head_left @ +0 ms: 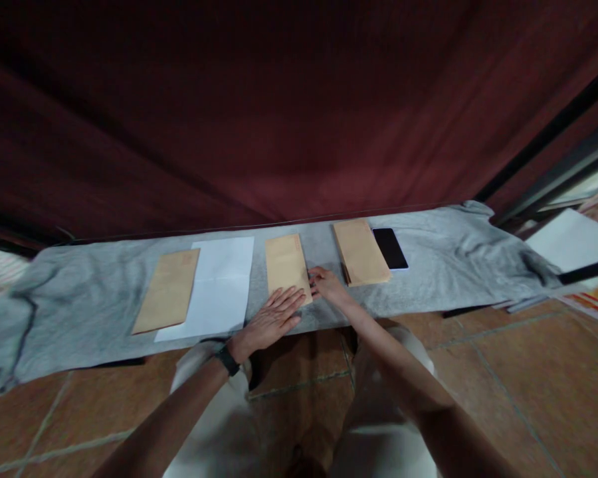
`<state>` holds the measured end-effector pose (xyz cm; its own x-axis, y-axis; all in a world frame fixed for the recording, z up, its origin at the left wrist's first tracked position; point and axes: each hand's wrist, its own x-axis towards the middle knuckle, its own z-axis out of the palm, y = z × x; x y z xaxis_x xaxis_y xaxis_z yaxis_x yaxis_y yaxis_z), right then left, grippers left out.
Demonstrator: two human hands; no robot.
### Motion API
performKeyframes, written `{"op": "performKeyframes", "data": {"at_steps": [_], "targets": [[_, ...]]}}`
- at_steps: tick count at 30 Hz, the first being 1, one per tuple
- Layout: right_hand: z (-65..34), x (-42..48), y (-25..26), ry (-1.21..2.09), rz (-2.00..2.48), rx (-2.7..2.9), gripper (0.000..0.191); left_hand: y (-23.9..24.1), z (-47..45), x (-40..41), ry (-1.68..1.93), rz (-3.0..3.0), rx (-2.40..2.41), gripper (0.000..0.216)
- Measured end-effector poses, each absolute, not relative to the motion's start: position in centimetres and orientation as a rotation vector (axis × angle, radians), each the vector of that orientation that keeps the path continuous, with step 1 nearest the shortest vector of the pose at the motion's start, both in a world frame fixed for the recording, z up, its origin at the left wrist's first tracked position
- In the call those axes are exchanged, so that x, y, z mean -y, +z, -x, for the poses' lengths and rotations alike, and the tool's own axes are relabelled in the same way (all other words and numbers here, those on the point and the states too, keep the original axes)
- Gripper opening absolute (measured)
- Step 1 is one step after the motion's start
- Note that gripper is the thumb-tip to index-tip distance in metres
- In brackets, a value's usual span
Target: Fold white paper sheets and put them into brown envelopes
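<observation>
The left forearm [174,408] and right forearm [393,352] reach over the near edge of the table [438,265], around the middle of its length. The left hand [273,318] lies palm down just inside that edge, fingers extended, slightly apart, slanting toward the far edge. The right hand [325,284], a little farther in, points leftward with loosely bent fingers; whether they pinch is unclear.
</observation>
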<state>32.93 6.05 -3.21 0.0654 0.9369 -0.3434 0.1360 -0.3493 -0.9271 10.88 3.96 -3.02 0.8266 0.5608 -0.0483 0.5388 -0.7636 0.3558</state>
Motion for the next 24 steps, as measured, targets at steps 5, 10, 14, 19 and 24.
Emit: {"op": "performKeyframes", "data": {"at_steps": [5,10,14,19,24], "targets": [[-33.3,-6.1,-3.1,1.446,1.621,1.064,0.039,-1.5,-10.4,-4.7,0.149,-2.508,-0.793,0.053],[-33.5,-6.3,-3.6,1.410,1.645,1.087,0.036,-1.3,-11.7,-10.6,0.296,-2.578,-1.000,0.058],[-33.5,-6.4,-3.8,1.396,1.668,1.102,0.036,-3.0,-13.2,-15.1,0.167,-2.630,-1.185,0.061],[-33.7,-6.5,-3.9,1.355,1.672,1.136,0.035,-4.5,-13.6,-15.0,0.132,-2.710,-1.181,0.056],[-33.7,-6.6,-3.8,1.368,1.674,1.131,0.033,-4.0,-12.7,-11.8,0.097,-2.730,-1.058,0.055]]}}
